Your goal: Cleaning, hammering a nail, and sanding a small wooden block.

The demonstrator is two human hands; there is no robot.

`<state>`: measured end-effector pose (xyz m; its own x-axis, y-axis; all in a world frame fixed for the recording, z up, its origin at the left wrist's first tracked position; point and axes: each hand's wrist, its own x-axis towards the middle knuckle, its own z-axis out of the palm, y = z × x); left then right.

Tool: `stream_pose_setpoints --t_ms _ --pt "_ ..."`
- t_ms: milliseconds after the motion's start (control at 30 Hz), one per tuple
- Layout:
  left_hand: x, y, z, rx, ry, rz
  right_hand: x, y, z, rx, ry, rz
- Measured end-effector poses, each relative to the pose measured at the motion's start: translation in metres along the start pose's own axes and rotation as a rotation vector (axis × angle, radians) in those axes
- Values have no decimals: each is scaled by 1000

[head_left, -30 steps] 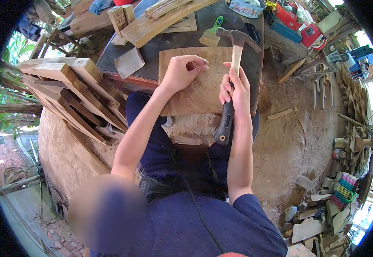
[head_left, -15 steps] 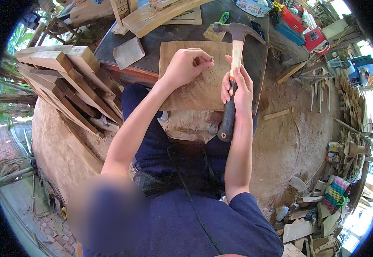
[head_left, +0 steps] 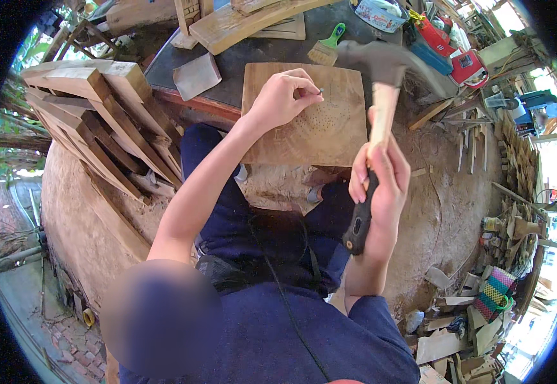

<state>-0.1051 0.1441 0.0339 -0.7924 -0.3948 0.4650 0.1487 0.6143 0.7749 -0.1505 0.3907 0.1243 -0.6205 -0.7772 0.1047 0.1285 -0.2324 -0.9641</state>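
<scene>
Pinching its thumb and fingers nearly together, the left hand [head_left: 281, 102] holds a small object with a bluish-green glint [head_left: 320, 91]; it is mostly hidden, so its kind cannot be told. The right hand [head_left: 384, 182], curled around a claw hammer [head_left: 384, 115], is to the right and nearer the body.

The hammer's long axis runs from its dark butt at lower left, by the right wrist, up and slightly right to the metal head. The blurred head lies right of the left fingertips and a little above them in view, well apart from the pinched object; its claw end appears to curve off to the right.

Beneath the left hand, one wooden board [head_left: 269, 144] lies at the near edge of the dark surface [head_left: 232, 67]. Small dark dots, too many to count, pepper it below the fingertips.

Farther out on the surface are one green-handled brush [head_left: 324, 51], beyond the board; one pale rectangular sheet [head_left: 197, 77], to its left; one long curved timber [head_left: 246, 27], at the back; and one patterned tub [head_left: 381, 18], at the far right corner.

Counted: two hands, one hammer, one pinched object visible, one board.
</scene>
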Motion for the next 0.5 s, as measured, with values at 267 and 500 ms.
stream_pose_setpoints --t_ms 267,500 --pt "0 3 -5 24 -34 -40 -13 -8 9 -132 38 122" --pt "1 -10 2 47 27 -1 -2 8 -2 -229 25 346"
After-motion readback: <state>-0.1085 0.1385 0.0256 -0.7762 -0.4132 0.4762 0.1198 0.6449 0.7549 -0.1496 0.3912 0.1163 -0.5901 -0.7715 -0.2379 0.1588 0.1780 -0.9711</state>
